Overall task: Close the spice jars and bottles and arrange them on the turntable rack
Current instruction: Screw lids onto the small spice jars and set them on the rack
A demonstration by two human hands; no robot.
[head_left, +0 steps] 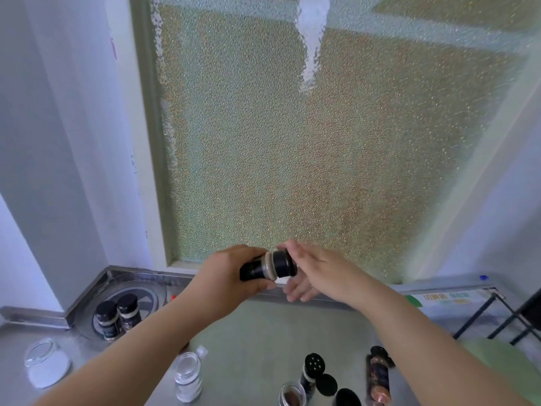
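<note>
Nearest the camera, below the right forearm, an open spice jar (292, 394) and a loose black lid (326, 384) are seen. Above them a dark jar (261, 269) is held sideways in mid-air: its body is gripped by the left hand (231, 276), its black cap (283, 263) pinched by the right hand (314, 272). It is judged light, rigid, smooth and breakable, best taken round the body. Beneath the left forearm, two capped jars (117, 316) are stood on the turntable rack (147, 291), on a steel counter (257, 332) under a frosted window (322, 142)
</note>
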